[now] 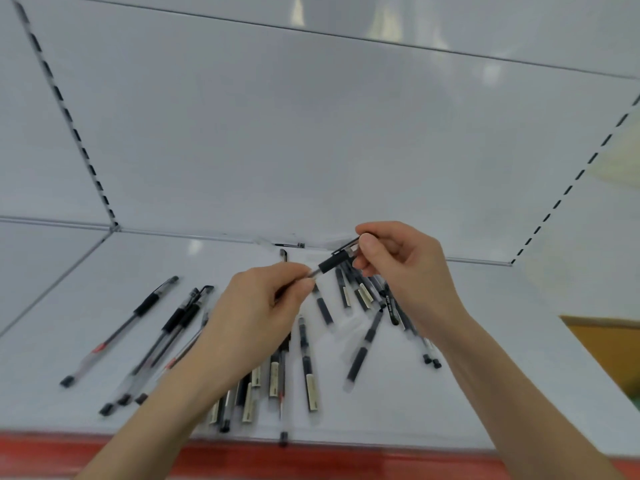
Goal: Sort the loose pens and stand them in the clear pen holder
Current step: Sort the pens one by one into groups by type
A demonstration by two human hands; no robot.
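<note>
- Pen point(335, 262) — held in the air between both hands, above the loose pens point(306, 362) scattered on the white shelf point(485, 393).
- Right hand point(398, 261) is pinched narrow around the pen's clear upper end; left hand point(263, 306) is pinched on its tip end, just below the black grip.
- Handling, as I judge it: light, stiff plastic, smooth on the clear barrel and so a little slippery — the black rubber grip is the surest place to take hold.
- Loose pens lie flat and partly overlapped below and to both sides of the held pen; thin and apt to roll.
- Clear pen holder: I cannot make it out.
</note>
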